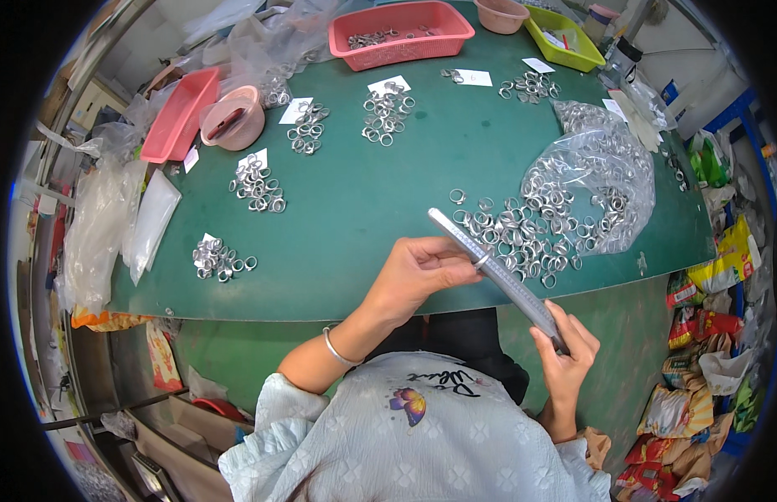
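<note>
My right hand is closed round the thick lower end of a grey ring sizing mandrel, which slants up to the left over the table's near edge. A silver ring sits around the mandrel, and my left hand pinches it with thumb and fingertips. Just beyond the mandrel lies a loose pile of silver rings. It spreads from the mouth of a clear plastic bag full of more rings.
Sorted ring clusters lie beside white paper slips on the green table, including a near-left cluster and a far one. Behind stand a pink basket, a yellow-green tray and a pink tub. Plastic bags crowd the left edge.
</note>
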Available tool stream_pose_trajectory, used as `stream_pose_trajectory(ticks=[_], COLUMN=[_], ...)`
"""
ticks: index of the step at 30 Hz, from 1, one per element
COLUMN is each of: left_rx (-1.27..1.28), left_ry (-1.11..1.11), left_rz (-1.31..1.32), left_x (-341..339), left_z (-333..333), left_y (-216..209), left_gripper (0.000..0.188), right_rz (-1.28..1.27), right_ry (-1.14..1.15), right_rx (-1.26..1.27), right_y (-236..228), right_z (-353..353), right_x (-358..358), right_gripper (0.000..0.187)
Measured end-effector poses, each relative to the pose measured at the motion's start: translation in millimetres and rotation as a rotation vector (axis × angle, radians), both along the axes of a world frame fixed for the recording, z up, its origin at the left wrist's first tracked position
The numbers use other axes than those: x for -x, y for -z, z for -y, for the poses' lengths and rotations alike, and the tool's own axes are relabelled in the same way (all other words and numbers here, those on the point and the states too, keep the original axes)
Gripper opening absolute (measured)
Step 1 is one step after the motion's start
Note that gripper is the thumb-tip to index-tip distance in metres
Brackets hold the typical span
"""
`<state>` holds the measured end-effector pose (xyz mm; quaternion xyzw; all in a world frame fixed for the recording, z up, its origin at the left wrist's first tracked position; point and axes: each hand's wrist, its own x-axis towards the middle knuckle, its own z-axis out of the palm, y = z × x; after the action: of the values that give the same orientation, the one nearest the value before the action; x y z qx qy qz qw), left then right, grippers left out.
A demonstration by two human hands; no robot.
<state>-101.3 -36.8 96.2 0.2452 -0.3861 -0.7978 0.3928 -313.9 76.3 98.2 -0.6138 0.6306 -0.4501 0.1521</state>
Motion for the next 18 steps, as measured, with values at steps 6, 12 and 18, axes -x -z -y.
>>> stream_pose_trajectory(ticks=[6,12,18], left_rx=[0.095,0.178,0.143], left_ry=[0.054,0.121,0.161], left_rz=[0.094,-0.011,0.013], left_x=[3.5,8.0,6.6], left_z=[-1.0,-7.5,-7.0], left_y=[-5.9,0.7,-4.0], left_gripper=[0.034,0.033,0.033], right_rz=[-0.11,-0.153,-0.186], right_ry=[-0.024,-0.037,-0.059], right_rx=[0.031,0.062,0.094], right_y=[-4.9,-8.1,-8.4], right_z=[-1.0,0.5,0.1], right_x=[-2.2,-7.4,-8.9], right_gripper=[0.04,0.041,0.041])
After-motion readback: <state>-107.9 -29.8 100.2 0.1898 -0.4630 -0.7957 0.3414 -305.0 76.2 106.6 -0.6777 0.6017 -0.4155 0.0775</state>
